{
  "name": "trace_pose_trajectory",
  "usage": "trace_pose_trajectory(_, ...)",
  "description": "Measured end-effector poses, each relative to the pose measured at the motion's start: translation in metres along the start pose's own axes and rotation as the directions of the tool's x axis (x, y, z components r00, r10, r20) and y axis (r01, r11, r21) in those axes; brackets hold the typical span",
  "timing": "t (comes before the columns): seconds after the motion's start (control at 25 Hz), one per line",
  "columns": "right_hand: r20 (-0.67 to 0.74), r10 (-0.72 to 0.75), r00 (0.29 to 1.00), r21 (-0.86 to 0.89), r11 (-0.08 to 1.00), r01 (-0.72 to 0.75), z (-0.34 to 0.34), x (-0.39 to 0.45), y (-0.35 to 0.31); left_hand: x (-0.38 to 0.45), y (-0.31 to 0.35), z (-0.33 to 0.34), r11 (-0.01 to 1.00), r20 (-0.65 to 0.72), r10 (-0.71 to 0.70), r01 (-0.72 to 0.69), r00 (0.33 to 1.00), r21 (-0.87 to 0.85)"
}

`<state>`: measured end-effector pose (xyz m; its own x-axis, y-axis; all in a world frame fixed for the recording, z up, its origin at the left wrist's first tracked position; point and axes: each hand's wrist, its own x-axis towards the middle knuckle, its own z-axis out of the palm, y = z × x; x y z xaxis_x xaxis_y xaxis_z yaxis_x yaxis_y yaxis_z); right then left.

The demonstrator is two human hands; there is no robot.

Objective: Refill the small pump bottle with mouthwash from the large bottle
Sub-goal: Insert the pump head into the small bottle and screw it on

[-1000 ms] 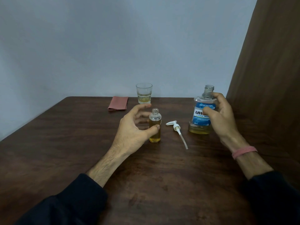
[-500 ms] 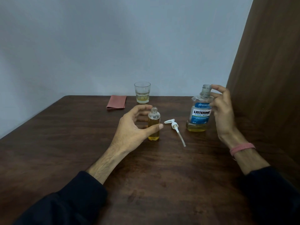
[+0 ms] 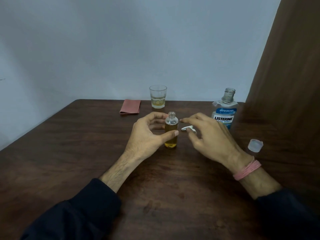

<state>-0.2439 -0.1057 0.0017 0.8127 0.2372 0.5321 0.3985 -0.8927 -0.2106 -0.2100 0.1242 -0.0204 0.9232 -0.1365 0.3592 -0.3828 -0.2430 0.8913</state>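
Your left hand (image 3: 147, 135) cupped the uncapped small bottle (image 3: 171, 129) mid-desk while your right hand (image 3: 210, 135), fingers loosely spread and gripping nothing, reached over the pump (image 3: 188, 128); a knock there could tip it.

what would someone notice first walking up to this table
Mid-table, the left hand curls around a small clear uncapped bottle of amber liquid, while the right hand reaches over the white plastic pump head lying beside it. Behind the right hand stands a large clear mouthwash bottle with a blue label, open, its translucent cap resting on the dark wooden table nearer the right edge.
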Motion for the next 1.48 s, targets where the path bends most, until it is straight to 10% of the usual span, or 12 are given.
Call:
trace_pose_trajectory(0.36,0.234,0.196,0.952,-0.226,0.964,-0.143,0.004,0.003,-0.002,0.001,-0.004,-0.001,1.0,0.06,0.014,-0.013,0.998,-0.011)
trace_pose_trajectory(0.64,-0.102,0.245,0.964,0.336,0.921,-0.198,0.004,0.003,-0.002,0.001,-0.003,-0.001,1.0,0.05,0.02,-0.02,0.999,-0.018)
trace_pose_trajectory(0.76,-0.291,0.237,0.927,0.624,0.781,-0.004,-0.009,0.008,-0.009,0.0,-0.001,-0.001,1.0,0.028,0.024,-0.024,0.999,-0.004)
trace_pose_trajectory(1.08,-0.678,-0.049,0.734,0.403,0.81,0.426,-0.028,-0.003,-0.034,0.0,0.0,0.0,0.999,-0.05,0.027,-0.025,0.998,0.046)
trace_pose_trajectory(1.48,-0.597,-0.008,0.802,0.478,0.8,0.364,-0.029,-0.005,-0.036,0.0,0.0,0.0,0.998,-0.014,0.047,-0.046,0.999,0.052)
